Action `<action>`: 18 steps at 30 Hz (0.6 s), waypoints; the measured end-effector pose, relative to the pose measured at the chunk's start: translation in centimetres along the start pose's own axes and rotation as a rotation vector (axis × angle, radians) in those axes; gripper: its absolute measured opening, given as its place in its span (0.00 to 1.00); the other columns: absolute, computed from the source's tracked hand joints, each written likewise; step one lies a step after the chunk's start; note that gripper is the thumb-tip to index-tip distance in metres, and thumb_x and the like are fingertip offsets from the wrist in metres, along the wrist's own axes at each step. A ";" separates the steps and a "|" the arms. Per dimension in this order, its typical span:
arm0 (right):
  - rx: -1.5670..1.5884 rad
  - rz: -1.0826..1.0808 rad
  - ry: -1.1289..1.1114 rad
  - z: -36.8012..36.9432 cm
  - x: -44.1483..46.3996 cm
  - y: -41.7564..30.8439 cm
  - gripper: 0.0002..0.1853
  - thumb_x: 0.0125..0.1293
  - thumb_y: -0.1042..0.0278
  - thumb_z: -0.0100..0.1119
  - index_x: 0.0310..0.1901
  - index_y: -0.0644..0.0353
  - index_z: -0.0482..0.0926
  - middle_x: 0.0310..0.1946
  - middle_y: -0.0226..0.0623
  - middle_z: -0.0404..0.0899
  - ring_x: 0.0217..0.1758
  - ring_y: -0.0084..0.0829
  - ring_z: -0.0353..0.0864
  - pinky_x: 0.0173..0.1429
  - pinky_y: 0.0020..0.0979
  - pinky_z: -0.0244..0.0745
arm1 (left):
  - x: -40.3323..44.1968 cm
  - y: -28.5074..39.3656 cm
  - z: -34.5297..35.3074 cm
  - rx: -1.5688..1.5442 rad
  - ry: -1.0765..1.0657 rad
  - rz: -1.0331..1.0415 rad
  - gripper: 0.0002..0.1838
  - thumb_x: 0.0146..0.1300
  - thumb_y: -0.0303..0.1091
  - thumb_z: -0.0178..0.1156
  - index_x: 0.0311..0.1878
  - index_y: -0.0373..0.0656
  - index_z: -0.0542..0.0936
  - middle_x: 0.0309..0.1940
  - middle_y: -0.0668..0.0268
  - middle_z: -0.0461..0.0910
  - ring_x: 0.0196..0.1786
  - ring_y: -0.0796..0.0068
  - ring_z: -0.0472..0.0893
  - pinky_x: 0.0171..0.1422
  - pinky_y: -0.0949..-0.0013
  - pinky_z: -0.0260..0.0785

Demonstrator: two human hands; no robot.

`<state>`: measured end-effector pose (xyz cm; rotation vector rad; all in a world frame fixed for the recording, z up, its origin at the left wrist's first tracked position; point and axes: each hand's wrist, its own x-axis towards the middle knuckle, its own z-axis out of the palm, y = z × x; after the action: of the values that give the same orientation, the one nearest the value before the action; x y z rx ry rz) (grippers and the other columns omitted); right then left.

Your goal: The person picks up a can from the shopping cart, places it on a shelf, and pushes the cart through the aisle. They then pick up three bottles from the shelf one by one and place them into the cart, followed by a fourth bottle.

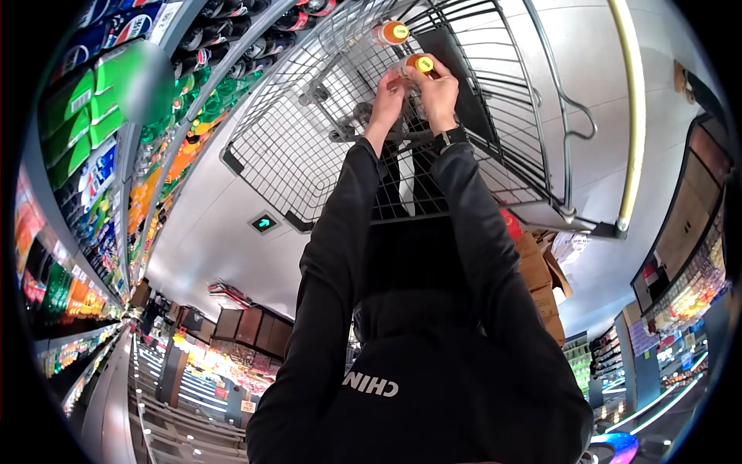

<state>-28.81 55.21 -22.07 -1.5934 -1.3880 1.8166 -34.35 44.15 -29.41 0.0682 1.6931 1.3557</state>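
Note:
A clear bottle with an orange cap and a round yellow label on top (421,64) is between my two hands, over the wire shopping cart (309,166). My right hand (437,91) is closed around it near the cap, and a dark band circles that wrist. My left hand (389,99) has its fingers curled against the bottle's clear side. Beyond them, a second bottle with a similar orange cap (392,32) stands at the far side of the cart. The lower parts of both bottles are hard to make out.
Shelves of drinks (93,116) run along the left, holding dark, green and orange bottles and green packs. The cart's yellowish handle bar (635,116) is on the right. Cardboard boxes (537,278) stand behind my right arm. A lit green arrow sign (264,223) is set in the floor.

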 end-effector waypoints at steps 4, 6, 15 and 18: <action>-0.044 -0.038 0.046 1.8 0.4 -0.3 0.18 0.59 0.77 0.74 0.52 0.65 0.85 0.43 0.33 0.86 0.43 0.20 0.81 0.49 0.24 0.78 | 1.6 1.6 0.0 -0.231 0.010 -0.273 0.33 0.76 0.38 0.58 0.77 0.41 0.58 0.57 0.64 0.79 0.59 0.71 0.79 0.64 0.69 0.70; -0.113 -0.164 0.066 2.6 1.1 1.6 0.19 0.59 0.77 0.74 0.52 0.65 0.85 0.47 0.35 0.85 0.46 0.23 0.82 0.50 0.25 0.78 | 1.1 3.1 0.7 -0.312 0.026 -0.259 0.33 0.75 0.34 0.56 0.78 0.41 0.55 0.56 0.63 0.79 0.58 0.72 0.79 0.62 0.70 0.71; -0.264 -0.223 0.072 4.0 1.8 1.0 0.18 0.61 0.75 0.68 0.54 0.62 0.83 0.57 0.47 0.81 0.57 0.46 0.82 0.62 0.38 0.76 | 2.9 2.7 0.3 -0.328 0.005 -0.161 0.38 0.74 0.35 0.60 0.79 0.41 0.50 0.61 0.57 0.78 0.58 0.70 0.80 0.62 0.69 0.72; -0.320 -0.226 0.123 4.9 1.3 1.7 0.24 0.63 0.73 0.68 0.61 0.65 0.77 0.58 0.51 0.80 0.59 0.47 0.81 0.63 0.38 0.76 | 3.1 2.0 -0.3 -0.373 -0.011 -0.125 0.38 0.73 0.35 0.61 0.79 0.42 0.52 0.61 0.56 0.78 0.58 0.69 0.81 0.62 0.68 0.74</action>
<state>-33.00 53.33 -24.70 -1.5865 -1.7874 1.3981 -37.24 46.43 -29.70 -0.2398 1.3863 1.5482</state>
